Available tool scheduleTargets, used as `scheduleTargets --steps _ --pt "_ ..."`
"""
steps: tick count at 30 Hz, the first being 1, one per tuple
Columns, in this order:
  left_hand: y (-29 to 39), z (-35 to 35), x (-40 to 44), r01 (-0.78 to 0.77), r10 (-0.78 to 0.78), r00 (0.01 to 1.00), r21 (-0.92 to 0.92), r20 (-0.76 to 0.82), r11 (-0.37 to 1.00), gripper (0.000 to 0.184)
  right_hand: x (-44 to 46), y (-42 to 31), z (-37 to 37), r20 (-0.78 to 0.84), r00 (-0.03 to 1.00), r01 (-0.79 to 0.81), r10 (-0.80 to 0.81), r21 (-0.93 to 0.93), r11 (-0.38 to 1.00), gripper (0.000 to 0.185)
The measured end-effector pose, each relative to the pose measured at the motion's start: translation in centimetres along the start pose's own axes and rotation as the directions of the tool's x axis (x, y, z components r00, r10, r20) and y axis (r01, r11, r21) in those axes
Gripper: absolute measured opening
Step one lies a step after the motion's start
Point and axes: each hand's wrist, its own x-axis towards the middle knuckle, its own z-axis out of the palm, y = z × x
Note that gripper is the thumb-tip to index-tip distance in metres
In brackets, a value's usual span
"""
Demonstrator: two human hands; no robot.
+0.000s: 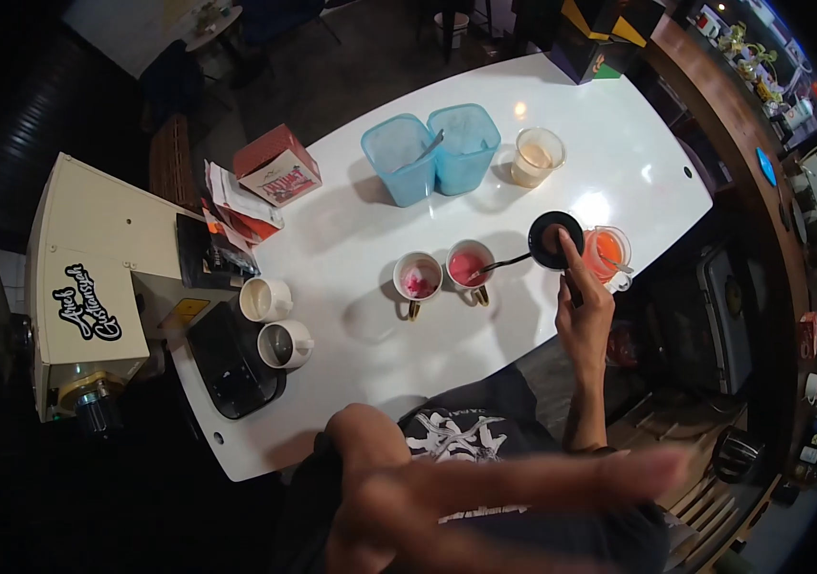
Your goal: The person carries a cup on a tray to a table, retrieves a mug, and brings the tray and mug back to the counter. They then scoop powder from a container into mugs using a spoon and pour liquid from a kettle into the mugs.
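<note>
My right hand (585, 311) reaches over the table's right side, its fingers closed on a round black lid-like piece (542, 251) with a brownish middle. I cannot tell its exact kind. Just beyond it stands a clear container of orange-red stuff (606, 251) with a spoon in it. Left of the hand, a white mug (461, 251) holds pink contents and a dark-handled spoon (506, 262). Beside it is a second white mug (418, 260) with pink and white contents. Close to the camera, my left hand (485, 488) is blurred, with fingers stretched out and nothing visible in them.
Two blue containers (399, 182), one with a scoop, and a clear cup with beige liquid (535, 163) stand farther back. At left are a cream machine (93, 258), two more white mugs (286, 344), a black tray (222, 359) and a red box (279, 172).
</note>
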Motion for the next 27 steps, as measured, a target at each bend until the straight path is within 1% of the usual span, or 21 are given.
scheduleTargets --steps 1,3,5,7,9,11,12,14,15,17,20,23,24,26,27 --pt "-0.2 0.9 -0.5 -0.024 0.022 0.999 -0.035 -0.049 0.999 0.050 0.0 0.1 0.0 0.012 1.000 -0.010 0.009 0.004 1.000 0.079" --pt "0.3 0.5 -1.9 0.020 -0.020 1.000 0.137 -0.005 0.990 0.057 -0.2 0.0 0.2 0.027 0.999 -0.029 0.028 0.031 0.999 0.078" --pt "1.0 -0.2 -3.0 0.057 -0.073 0.996 0.311 0.042 0.949 0.063 -0.4 -0.3 0.3 0.034 0.999 -0.024 0.022 0.038 0.999 0.078" --pt "1.8 -0.2 -2.4 0.081 -0.122 0.989 0.383 0.082 0.920 0.067 -0.4 -0.3 0.1 0.022 0.999 -0.023 0.022 0.040 0.999 0.076" --pt "2.8 0.8 -1.2 -0.071 -0.016 0.987 0.532 0.158 0.844 0.064 -0.3 -0.3 0.1 0.015 1.000 -0.019 0.018 0.031 0.999 0.076" --pt "2.9 0.4 -0.1 -0.154 0.032 0.976 0.587 0.213 0.795 0.063 -0.5 -0.3 0.0 0.009 1.000 -0.003 0.002 0.031 1.000 0.075" --pt "2.7 -0.5 0.4 -0.217 0.032 0.935 0.499 0.353 0.839 0.064 -0.6 -0.3 -0.1 0.007 1.000 0.005 -0.005 0.031 1.000 0.075" --pt "2.9 -1.2 0.4 -0.267 0.044 0.873 0.401 0.485 0.877 0.065 -0.6 -0.3 -0.1 -0.013 1.000 0.013 -0.013 0.047 0.999 0.075" --pt "3.5 -1.3 0.0 -0.241 0.002 0.863 0.408 0.505 0.880 0.066 -0.7 -0.3 -0.2 -0.013 1.000 0.014 -0.014 0.047 0.999 0.075" --pt "3.8 -1.0 -0.3 -0.218 -0.038 0.852 0.420 0.522 0.881 0.067 -0.8 -0.5 -0.3 0.017 1.000 -0.026 0.026 0.030 0.999 0.076" --pt "3.1 0.0 0.2 -0.195 -0.010 0.874 0.370 0.486 0.908 0.067 -0.8 -1.0 -0.6 0.048 0.997 -0.065 0.066 -0.013 0.998 0.077" --pt "2.5 0.2 0.4 -0.250 0.017 0.858 0.389 0.514 0.887 0.067 -0.9 -0.8 -0.4 0.040 0.997 -0.062 0.061 0.041 0.997 0.079" --pt "2.4 0.1 0.3 -0.243 0.051 0.860 0.319 0.508 0.916 0.066 -0.9 -0.9 -0.4 0.034 0.998 -0.062 0.061 0.041 0.997 0.079" --pt "2.7 -0.3 0.0 -0.229 0.077 0.859 0.246 0.505 0.942 0.066 -0.9 -1.0 -0.4 0.032 0.999 -0.038 0.037 0.033 0.999 0.081" --pt "2.9 -0.6 0.1 -0.229 0.073 0.867 0.264 0.493 0.937 0.067 -1.0 -1.1 -0.4 0.025 0.999 -0.043 0.043 0.033 0.999 0.081"
